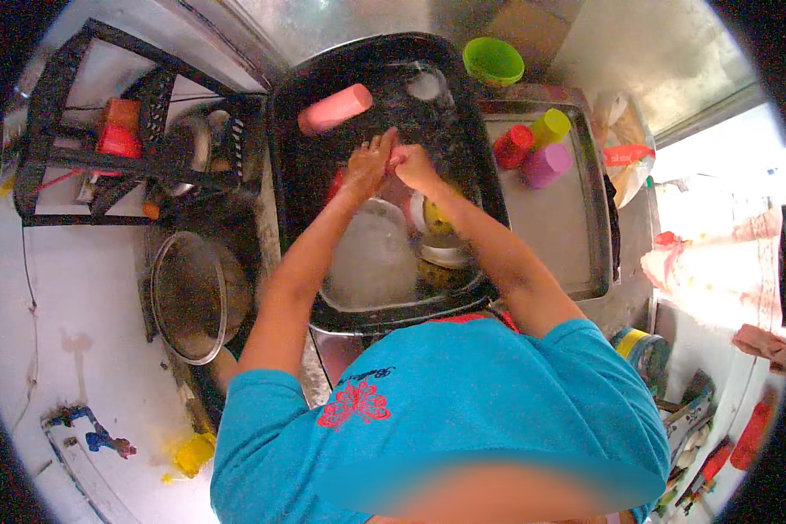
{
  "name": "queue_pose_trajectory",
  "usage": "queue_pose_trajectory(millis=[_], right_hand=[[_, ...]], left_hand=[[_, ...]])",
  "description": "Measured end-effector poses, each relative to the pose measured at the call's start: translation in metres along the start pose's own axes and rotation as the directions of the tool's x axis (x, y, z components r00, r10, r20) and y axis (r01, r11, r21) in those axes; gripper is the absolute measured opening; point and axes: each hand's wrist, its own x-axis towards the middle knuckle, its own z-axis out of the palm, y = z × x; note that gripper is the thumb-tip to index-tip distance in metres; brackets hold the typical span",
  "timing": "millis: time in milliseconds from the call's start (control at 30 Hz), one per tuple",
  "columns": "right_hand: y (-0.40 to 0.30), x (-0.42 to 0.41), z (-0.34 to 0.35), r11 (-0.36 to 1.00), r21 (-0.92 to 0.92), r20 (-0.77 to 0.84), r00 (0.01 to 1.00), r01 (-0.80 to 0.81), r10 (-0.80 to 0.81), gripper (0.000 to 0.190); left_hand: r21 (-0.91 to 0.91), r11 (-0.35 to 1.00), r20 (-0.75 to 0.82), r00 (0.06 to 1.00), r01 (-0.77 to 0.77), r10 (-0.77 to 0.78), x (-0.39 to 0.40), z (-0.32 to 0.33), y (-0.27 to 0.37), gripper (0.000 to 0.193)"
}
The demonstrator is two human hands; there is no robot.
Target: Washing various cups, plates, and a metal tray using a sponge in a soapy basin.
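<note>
Both hands meet over the middle of a black plastic tub [285, 216]. My left hand [365, 167] has its fingers stretched forward, against a small pink object [396, 157]. From the other side, my right hand [418, 169] is closed around that object, which the fingers mostly hide. A pink tumbler [336, 109] lies on its side beyond the hands. Part of a red item [335, 186] shows beside my left wrist. Nearer my body are a pale, translucent container [370, 262] and some yellow-patterned dishware [437, 217], partly covered by my right forearm.
Right of the tub, a grey tray [557, 236] bears red [514, 145], yellow-green [550, 126] and purple [547, 165] cups. A green bowl [494, 61] sits behind it. At left stand a black rack [46, 157] with a red cup [120, 128] and a large round vessel [190, 298].
</note>
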Motion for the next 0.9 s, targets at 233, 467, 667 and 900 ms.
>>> queue_pose_trajectory(millis=[233,467,667,900], right_hand=[[-0.001,-0.004,-0.013,0.994,-0.113,-0.320,0.947,-0.014,-0.023,0.021],[-0.032,-0.027,-0.013,0.852,-0.518,-0.032,0.994,0.071,-0.102,0.061],[-0.080,-0.022,-0.034,0.841,-0.417,-0.085,0.906,0.345,-0.414,0.066],[-0.116,-0.019,-0.083,0.916,-0.389,-0.257,0.944,0.095,-0.207,0.070]], left_hand=[[-0.171,0.870,0.117,0.886,0.463,-0.448,0.030,0.029,0.009,0.073],[0.055,0.931,0.213,0.907,0.360,-0.363,0.042,0.067,-0.046,0.061],[-0.699,-0.540,0.614,0.781,0.469,-0.116,0.038,0.043,-0.042,0.055],[-0.660,-0.595,0.576,0.817,0.458,-0.011,0.039,0.047,-0.014,0.043]])
